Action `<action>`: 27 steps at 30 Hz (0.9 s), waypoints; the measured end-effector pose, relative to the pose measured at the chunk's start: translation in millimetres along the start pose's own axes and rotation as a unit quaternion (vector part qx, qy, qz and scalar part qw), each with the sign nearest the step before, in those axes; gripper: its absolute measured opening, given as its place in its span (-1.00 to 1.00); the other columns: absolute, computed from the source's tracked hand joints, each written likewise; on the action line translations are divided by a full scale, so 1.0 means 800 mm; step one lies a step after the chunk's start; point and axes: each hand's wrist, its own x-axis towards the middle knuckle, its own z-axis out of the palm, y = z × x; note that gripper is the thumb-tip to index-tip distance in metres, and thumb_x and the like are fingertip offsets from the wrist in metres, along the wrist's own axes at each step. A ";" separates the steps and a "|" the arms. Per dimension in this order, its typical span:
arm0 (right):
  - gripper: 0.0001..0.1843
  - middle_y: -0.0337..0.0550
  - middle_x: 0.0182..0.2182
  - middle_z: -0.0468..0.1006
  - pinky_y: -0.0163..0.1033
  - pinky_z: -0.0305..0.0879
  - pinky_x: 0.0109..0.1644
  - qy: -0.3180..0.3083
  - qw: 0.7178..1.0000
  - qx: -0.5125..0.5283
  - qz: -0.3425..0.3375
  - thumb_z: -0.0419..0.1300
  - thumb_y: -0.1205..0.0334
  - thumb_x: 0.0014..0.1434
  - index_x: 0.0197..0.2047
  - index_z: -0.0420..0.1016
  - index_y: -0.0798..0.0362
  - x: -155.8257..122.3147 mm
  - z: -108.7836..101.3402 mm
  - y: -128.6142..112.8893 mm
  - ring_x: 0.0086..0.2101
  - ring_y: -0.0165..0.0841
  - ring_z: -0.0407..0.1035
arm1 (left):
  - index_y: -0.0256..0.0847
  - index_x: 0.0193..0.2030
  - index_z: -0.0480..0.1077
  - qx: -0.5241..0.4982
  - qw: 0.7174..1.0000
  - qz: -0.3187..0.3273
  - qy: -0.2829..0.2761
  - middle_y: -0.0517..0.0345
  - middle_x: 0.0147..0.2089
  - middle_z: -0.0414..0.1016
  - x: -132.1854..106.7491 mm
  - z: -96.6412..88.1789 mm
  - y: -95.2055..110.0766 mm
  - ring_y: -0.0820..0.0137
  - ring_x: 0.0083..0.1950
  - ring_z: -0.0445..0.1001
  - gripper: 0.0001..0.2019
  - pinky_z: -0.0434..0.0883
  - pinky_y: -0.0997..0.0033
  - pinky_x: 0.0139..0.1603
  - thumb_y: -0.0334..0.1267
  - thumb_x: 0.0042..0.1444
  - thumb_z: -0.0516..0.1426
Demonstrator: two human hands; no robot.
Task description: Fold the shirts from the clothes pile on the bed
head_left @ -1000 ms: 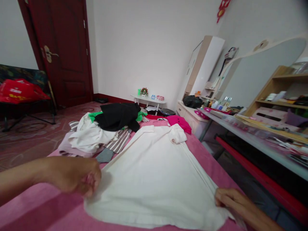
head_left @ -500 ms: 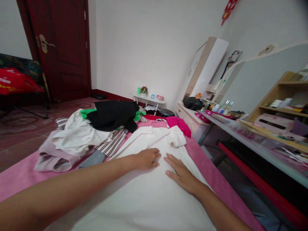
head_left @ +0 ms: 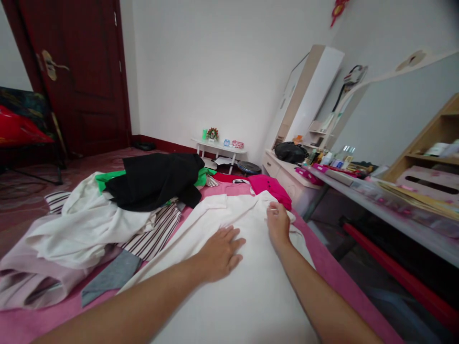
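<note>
A white long garment (head_left: 247, 296), apparently a shirt, is spread out on the pink bed cover (head_left: 340, 291) in front of me. My left hand (head_left: 219, 253) rests on its middle with the fingers spread. Farther up on the right, my right hand (head_left: 278, 225) is closed, its fingers curled on the garment's folded edge, near the sleeve end; the pinched cloth is partly hidden by the hand. A bright pink garment (head_left: 270, 188) lies just beyond that hand.
Left of the white garment is a heap with black cloth (head_left: 158, 179), white cloth (head_left: 96, 224), striped cloth (head_left: 156, 234) and grey cloth (head_left: 111, 277). A cluttered dressing table (head_left: 376, 210) borders the bed's right side. A small white table (head_left: 218, 145) stands by the far wall.
My right hand has gone from lying flat near the middle to the upper right edge and closed there. My left hand has spread its fingers. The view has shifted slightly.
</note>
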 end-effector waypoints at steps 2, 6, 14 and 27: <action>-0.73 -0.14 -0.30 0.57 -0.21 0.34 -0.12 -0.047 0.998 0.028 -0.018 0.11 0.16 -0.02 -0.26 0.53 0.02 -0.003 0.026 -0.004 -0.29 -0.28 0.44 | -0.17 0.31 0.19 -0.008 1.000 -0.002 -0.002 -0.13 0.38 0.10 0.000 -0.002 -0.001 0.03 0.39 0.06 -0.52 0.04 -0.06 0.36 -0.10 0.29 -0.05; -0.76 -0.10 -0.34 0.57 -0.13 0.33 -0.08 -0.040 0.997 0.058 0.014 0.19 0.21 -0.20 -0.38 0.55 0.05 0.008 0.041 0.021 -0.28 -0.21 0.44 | -0.17 0.29 0.20 -0.030 1.000 -0.005 -0.008 -0.13 0.37 0.12 -0.002 -0.005 -0.002 0.03 0.39 0.05 -0.52 0.02 -0.05 0.37 -0.11 0.27 -0.01; -0.55 -0.07 -0.43 0.57 -0.18 0.33 -0.35 0.077 0.976 0.152 0.136 0.18 0.07 -0.10 -0.19 0.53 0.19 0.033 0.028 0.081 -0.44 -0.24 0.42 | -0.17 0.27 0.21 -0.080 0.994 -0.039 0.070 -0.04 0.38 0.09 0.025 -0.010 -0.028 0.24 0.36 0.12 -0.53 0.16 0.21 0.34 -0.24 0.22 0.04; -0.66 -0.16 -0.50 0.56 -0.32 0.25 -0.50 0.071 0.955 0.222 0.183 0.18 0.12 -0.10 -0.25 0.51 0.11 0.028 0.034 0.070 -0.49 -0.32 0.44 | -0.30 -0.18 0.49 0.022 0.963 -0.267 0.015 -0.01 -0.22 0.56 0.152 -0.060 -0.145 0.17 -0.18 0.51 -0.75 0.39 0.33 -0.19 -0.22 0.00 0.22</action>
